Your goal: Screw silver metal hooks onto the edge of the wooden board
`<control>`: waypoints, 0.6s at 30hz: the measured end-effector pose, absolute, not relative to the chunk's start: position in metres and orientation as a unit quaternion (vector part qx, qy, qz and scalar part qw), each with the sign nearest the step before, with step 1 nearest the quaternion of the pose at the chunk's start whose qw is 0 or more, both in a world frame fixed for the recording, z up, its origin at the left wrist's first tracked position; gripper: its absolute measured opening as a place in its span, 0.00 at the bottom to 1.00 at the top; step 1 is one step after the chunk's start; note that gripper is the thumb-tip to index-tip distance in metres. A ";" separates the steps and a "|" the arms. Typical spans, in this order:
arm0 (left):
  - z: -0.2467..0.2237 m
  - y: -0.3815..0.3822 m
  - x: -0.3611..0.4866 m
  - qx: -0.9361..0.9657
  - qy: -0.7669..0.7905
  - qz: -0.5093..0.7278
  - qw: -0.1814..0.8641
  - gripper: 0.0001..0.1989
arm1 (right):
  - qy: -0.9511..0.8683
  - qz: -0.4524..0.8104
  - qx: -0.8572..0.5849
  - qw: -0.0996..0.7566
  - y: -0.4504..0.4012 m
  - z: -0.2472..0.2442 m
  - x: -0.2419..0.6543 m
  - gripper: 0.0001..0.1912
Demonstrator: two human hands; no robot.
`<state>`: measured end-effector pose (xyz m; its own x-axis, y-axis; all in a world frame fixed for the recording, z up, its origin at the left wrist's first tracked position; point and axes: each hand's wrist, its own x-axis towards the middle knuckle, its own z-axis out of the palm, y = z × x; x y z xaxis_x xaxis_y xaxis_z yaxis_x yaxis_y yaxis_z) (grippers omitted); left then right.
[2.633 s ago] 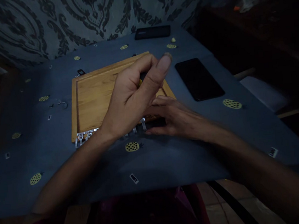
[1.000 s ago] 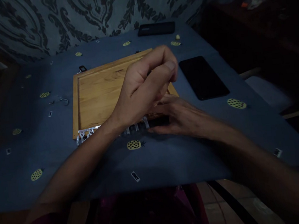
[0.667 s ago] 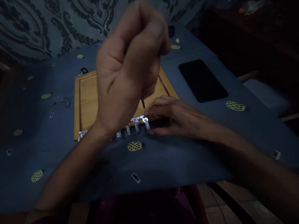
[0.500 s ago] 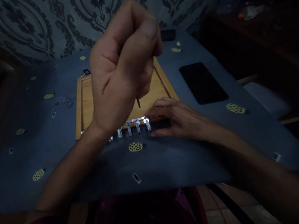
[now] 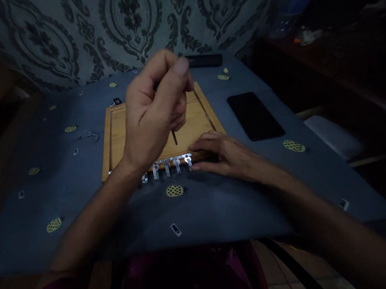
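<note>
My left hand (image 5: 156, 107) is raised above a wooden framed board (image 5: 127, 142), fingers curled closed with the thumb along the top. What it grips, if anything, is hidden. A narrow dark strip (image 5: 175, 137) shows just below the fist; I cannot tell whether it is held or lies on the board. Along the board's near edge runs a shiny metal hook rail (image 5: 170, 159) with several hooks. My right hand (image 5: 226, 154) pinches at the rail's right end, fingers on the board side and thumb against the last hook. The fist hides part of the board.
A black phone (image 5: 255, 116) lies right of the board, and a long dark case (image 5: 206, 60) is at the back. Loose curved hooks (image 5: 92, 136) sit to the left. A small black item (image 5: 116, 100) is by the board's far-left corner. Patterned cloth (image 5: 132, 22) hangs behind the table.
My left fist has come down, farther from the camera and closer to the board. My right hand stays at the rail's end, its thumb now against the last hook. The view has shifted slightly.
</note>
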<state>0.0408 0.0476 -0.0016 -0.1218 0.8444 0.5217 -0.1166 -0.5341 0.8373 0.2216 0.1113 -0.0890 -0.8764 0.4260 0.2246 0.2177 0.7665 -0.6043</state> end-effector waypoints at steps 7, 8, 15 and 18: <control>-0.014 0.047 0.020 0.516 0.351 0.694 0.359 0.17 | -0.915 0.291 -0.192 0.204 0.113 -0.092 0.222 0.22; -0.017 0.047 0.015 0.510 0.362 0.695 0.354 0.16 | -0.914 0.289 -0.193 0.210 0.113 -0.093 0.221 0.22; -0.036 0.036 0.005 0.516 0.385 0.663 0.382 0.15 | -0.882 0.324 -0.173 0.296 0.109 -0.088 0.195 0.15; -0.038 0.027 0.017 0.544 0.387 0.632 0.394 0.18 | -0.884 0.325 -0.133 0.308 0.108 -0.082 0.175 0.10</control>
